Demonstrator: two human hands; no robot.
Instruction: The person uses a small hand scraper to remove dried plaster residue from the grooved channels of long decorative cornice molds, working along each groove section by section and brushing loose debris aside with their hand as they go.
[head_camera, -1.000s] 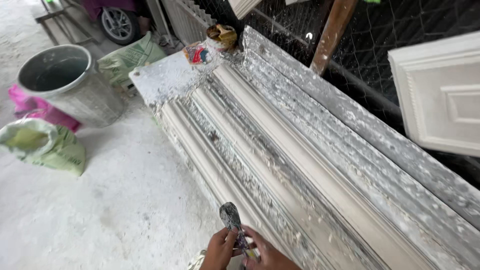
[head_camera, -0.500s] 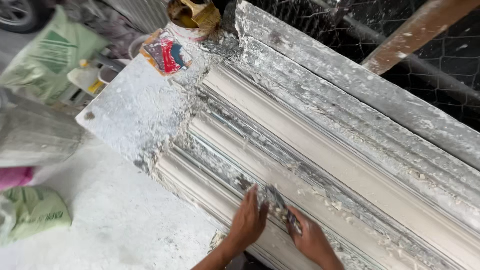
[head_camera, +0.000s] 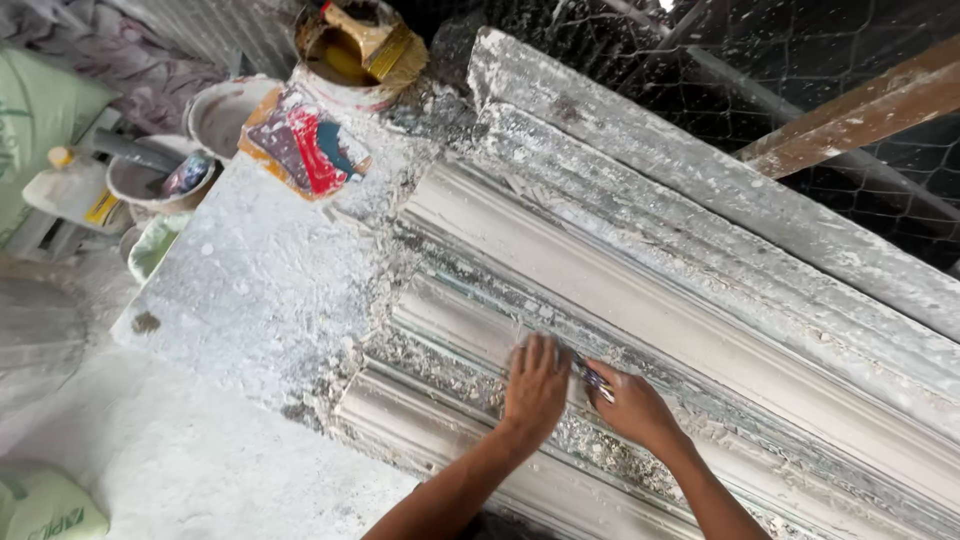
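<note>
Long white plaster cornice mouldings (head_camera: 640, 300) lie side by side on a plaster-crusted bench, running from the centre to the lower right. My left hand (head_camera: 535, 385) presses flat on a groove between two mouldings, fingers together. My right hand (head_camera: 632, 405) sits just to its right and grips a small metal scraper (head_camera: 592, 376), whose tip pokes out toward the left hand. Loose plaster crumbs fill the groove under both hands.
A plaster-coated slab (head_camera: 265, 280) extends left of the mouldings. At its far end stands a tin (head_camera: 355, 50) holding a brush, beside a red-and-blue packet (head_camera: 305, 140). Bowls (head_camera: 160, 180) and a green sack (head_camera: 40, 110) sit at the left. Wire mesh and a wooden beam (head_camera: 850, 110) are behind.
The view has closed in on the near end of the mouldings. Both hands have moved up from the lower edge onto the groove, the scraper still in the right hand.
</note>
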